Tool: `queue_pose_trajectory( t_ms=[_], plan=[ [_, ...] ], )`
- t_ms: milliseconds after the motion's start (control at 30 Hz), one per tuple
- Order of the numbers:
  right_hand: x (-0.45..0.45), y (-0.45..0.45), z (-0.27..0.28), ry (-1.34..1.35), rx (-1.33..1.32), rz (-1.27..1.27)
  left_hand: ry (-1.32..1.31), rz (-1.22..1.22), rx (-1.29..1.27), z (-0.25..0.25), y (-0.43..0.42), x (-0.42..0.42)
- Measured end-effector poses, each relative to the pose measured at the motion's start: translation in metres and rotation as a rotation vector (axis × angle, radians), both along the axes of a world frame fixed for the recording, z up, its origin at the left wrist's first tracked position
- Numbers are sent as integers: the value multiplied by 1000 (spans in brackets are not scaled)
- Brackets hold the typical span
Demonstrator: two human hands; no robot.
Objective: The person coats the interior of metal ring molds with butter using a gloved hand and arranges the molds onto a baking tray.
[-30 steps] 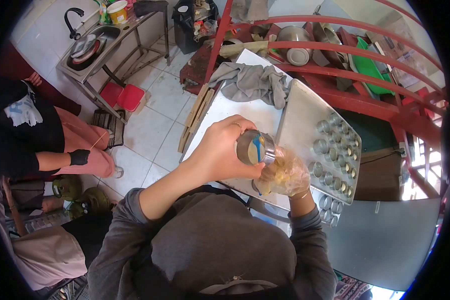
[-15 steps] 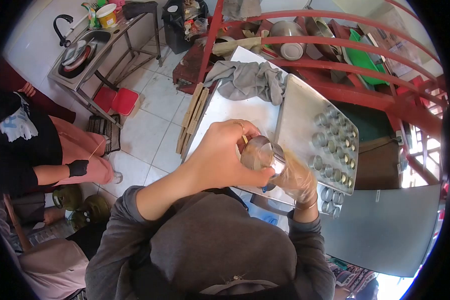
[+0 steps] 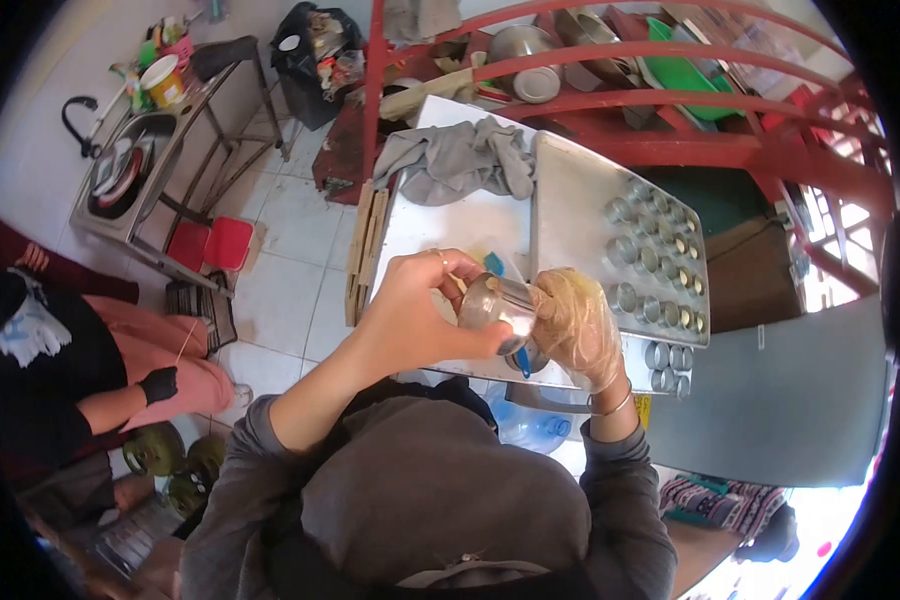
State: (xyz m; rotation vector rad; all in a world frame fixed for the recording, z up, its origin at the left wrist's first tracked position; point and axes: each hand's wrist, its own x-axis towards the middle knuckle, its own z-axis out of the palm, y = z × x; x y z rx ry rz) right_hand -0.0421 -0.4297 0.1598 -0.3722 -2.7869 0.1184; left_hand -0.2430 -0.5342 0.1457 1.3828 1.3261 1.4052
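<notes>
My left hand is wrapped round a shiny metal ring mould, thumb along its near side and fingers behind it. The mould is tilted on its side above the white table. At its right end is my right hand, in a clear plastic glove, with its fingers bunched against the rim. Anything between those fingertips is hidden. Just below the hands, a blue handle sticks out by a round metal container, partly covered. Rows of similar moulds stand on the metal tray to the right.
A grey cloth lies at the table's far side. More moulds stand beside the tray's near edge. A red railing runs behind. At left are a sink and a person with a black glove. A blue bottle is below the table.
The view has shifted, so the surroundings sit differently. My hands still hold the mould, now a bit further left in view. The blue handle shows more clearly beneath it.
</notes>
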Motion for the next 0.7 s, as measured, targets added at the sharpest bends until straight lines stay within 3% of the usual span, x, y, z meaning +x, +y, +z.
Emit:
queue_pose_trajectory(
  t_ms=[67, 167, 233, 333, 400, 467, 567, 700],
  plan=[
    [7, -3, 4, 74, -198, 3, -17, -37, 13, -6, 10, 3],
    [25, -5, -3, 131, -881, 116, -29, -114, 62, -10, 22, 12],
    [31, 2, -7, 142, -888, 243, 1, -165, 123, -10, 29, 18],
    [40, 7, 9, -49, -631, 122, 141, -168, 240, -1, 37, 32],
    [57, 16, 13, 84, -655, 29, 107, -153, 218, 1, 44, 46],
    [68, 41, 4, -57, -538, -31, 50, -139, 259, -4, 54, 60],
    [90, 63, 10, 126, -434, -2, 116, -157, 225, 0, 75, 79],
    [129, 83, 17, 59, -642, 159, 131, -246, 226, -2, 115, 106]
  ],
)
